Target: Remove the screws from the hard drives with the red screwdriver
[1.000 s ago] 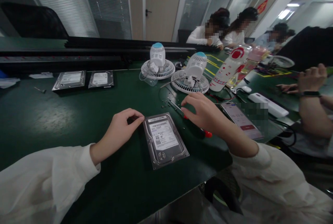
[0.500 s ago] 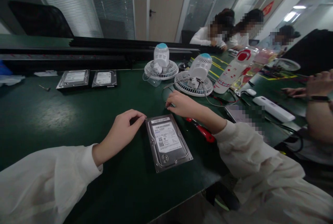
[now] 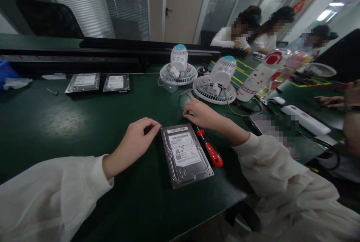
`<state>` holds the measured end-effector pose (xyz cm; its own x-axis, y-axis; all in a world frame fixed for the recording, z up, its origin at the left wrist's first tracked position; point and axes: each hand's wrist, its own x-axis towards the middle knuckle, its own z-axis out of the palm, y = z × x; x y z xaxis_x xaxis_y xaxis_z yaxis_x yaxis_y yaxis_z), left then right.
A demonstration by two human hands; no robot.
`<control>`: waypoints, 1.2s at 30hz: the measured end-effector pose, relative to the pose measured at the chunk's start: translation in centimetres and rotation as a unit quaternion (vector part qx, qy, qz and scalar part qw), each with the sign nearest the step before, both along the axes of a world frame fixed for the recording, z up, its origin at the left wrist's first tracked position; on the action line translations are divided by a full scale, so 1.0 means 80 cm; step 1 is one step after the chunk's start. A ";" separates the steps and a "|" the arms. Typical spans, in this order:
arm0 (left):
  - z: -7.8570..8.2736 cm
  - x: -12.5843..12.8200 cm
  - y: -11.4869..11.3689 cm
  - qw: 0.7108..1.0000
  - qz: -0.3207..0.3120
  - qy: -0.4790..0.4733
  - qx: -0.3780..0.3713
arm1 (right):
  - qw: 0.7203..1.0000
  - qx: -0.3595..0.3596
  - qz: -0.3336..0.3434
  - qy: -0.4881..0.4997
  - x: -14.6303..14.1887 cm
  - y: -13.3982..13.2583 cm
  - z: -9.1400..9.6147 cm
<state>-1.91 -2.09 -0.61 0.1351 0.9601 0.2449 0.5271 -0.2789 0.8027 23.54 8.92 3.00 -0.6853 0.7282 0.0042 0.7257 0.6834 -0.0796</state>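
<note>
A silver hard drive (image 3: 184,155) with a white label lies flat on the green table in front of me. At its far left corner, the thumb and fingers of my left hand (image 3: 142,135) are pinched together and touch the edge. My right hand (image 3: 201,112), just beyond the drive's far right corner, has its fingers closed around the tip end of a screwdriver. A small dark end shows past the fingertips; the rest of the shaft is mostly hidden. The red-and-black handle of the screwdriver (image 3: 210,150) points back toward me beside the drive's right edge.
Two more hard drives (image 3: 83,82) (image 3: 116,83) lie at the back left. Two white fans (image 3: 179,70) (image 3: 216,88) stand beyond my right hand. A white bottle (image 3: 258,77), a power strip (image 3: 305,119) and cables are at the right. Other people sit at the far tables.
The screwdriver handle has swung toward me, out from under my right forearm and closer to the drive's side. The whole view has shifted slightly; my left hand stays at the drive's corner.
</note>
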 end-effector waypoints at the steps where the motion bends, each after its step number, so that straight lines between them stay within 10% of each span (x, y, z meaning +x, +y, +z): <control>1: 0.000 0.000 0.000 1.000 0.001 0.000 0.001 | 1.000 -0.005 0.001 0.009 0.002 0.002 -0.002; 15: -0.004 0.002 -0.002 0.994 0.081 -0.016 0.069 | 0.942 -0.238 0.002 0.238 0.020 0.000 0.012; 22: 0.022 0.010 -0.044 0.984 -0.032 0.082 0.154 | 0.882 -0.384 0.064 0.266 -0.007 -0.056 0.039; 29: 0.019 0.013 -0.081 0.998 -0.031 0.056 -0.026 | 0.913 -0.347 0.113 0.182 -0.036 -0.096 0.041; 36: 0.013 0.017 -0.083 0.997 -0.031 0.058 -0.049 | 0.946 -0.275 0.110 0.133 -0.048 -0.111 0.041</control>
